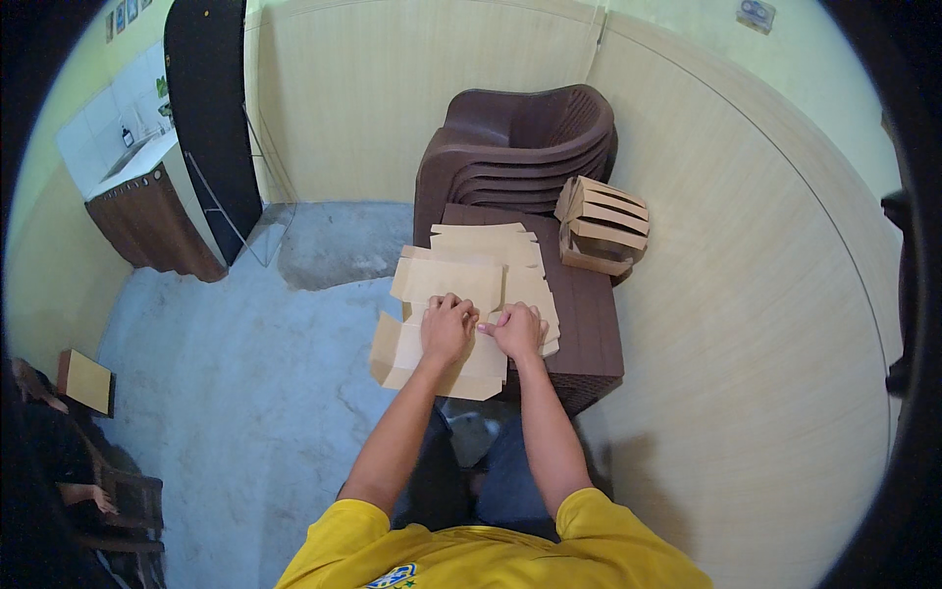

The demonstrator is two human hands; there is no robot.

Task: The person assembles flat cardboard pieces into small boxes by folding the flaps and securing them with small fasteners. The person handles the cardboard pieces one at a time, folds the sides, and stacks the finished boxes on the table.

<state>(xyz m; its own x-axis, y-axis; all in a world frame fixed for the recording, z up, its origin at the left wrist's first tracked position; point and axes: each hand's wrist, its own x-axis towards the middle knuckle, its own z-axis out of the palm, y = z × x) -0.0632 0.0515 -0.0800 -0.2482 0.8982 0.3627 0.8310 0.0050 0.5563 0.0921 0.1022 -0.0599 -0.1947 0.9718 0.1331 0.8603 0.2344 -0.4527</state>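
A flat brown cardboard box blank (446, 275) with creased panels and side flaps lies across the near part of the brown table, overhanging its left side. Its left flap is bent partly upward. My left hand (448, 329) bears on the middle of the blank with fingers curled together. Beside it, my right hand (517, 331) is closed at the blank's right part, thumb pointing toward the left hand. The fingertips' exact hold on the card is hard to see. More flat cardboard blanks (515, 240) lie beneath and behind this one.
Folded cardboard boxes (603, 221) are stacked on the right of the brown woven-look table (589, 329). Stacked brown plastic chairs (530, 137) stand behind it. A wood-panelled wall (726, 294) curves along the right. At the lower left, another person (59, 452) sits by a dark chair (132, 501).
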